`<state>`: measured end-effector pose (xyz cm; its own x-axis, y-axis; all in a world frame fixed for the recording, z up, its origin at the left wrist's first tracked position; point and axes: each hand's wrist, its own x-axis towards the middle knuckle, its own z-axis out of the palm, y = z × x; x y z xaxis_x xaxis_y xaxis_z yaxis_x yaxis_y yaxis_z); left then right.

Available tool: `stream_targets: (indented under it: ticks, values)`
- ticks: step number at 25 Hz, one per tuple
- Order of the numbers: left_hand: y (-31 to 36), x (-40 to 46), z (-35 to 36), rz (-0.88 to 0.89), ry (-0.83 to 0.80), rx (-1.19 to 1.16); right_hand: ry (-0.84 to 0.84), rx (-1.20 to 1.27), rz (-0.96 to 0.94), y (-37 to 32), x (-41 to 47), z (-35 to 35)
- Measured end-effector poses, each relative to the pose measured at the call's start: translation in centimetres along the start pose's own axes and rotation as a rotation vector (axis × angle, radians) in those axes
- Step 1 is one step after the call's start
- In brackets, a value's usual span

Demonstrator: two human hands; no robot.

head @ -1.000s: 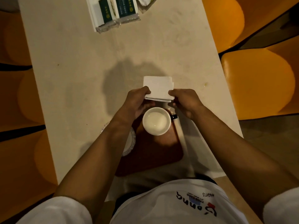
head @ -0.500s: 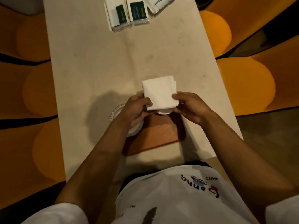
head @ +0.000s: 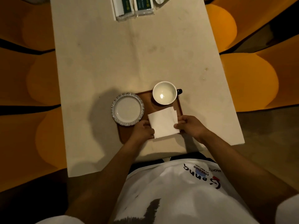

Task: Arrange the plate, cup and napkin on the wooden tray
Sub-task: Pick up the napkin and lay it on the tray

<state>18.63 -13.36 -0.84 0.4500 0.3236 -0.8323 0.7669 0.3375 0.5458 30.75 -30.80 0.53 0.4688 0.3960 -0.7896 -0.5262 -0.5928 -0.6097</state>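
A brown wooden tray [head: 148,101] lies near the front of the pale table. A white cup [head: 164,92] with a dark handle stands on its far right corner. A small white plate [head: 127,109] with a patterned rim sits on the tray's left side, overhanging the edge. A folded white napkin [head: 162,121] lies over the tray's near right part. My left hand [head: 142,130] pinches its near left edge and my right hand [head: 189,125] pinches its right edge.
Two green-and-white tissue packs [head: 133,7] lie at the table's far edge, with a third white pack beside them. Orange seats [head: 247,81] flank the table [head: 113,54] on both sides. The table's front edge is close to my body.
My hands carried the napkin from beyond the cup back toward me, down onto the tray's near right part. The cup and plate, hidden half a second ago, now show.
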Motion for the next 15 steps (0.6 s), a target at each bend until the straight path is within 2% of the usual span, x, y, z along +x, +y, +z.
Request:
stream_targets:
  ticks: [5, 9, 15]
  values:
    - [-0.2, 2.0, 2.0, -0.006, 0.108, 0.089, 0.124, -0.141, 0.016, 0.8, 2.6, -0.8]
    - [0.0, 2.3, 3.3, 0.009, 0.169, 0.165, 0.129, -0.334, -0.019, 1.5, 3.5, -1.2]
    - [-0.4, 2.7, 3.9, 0.04, 0.194, 0.229, 0.15, -0.445, -0.063, 1.5, 4.0, -1.4]
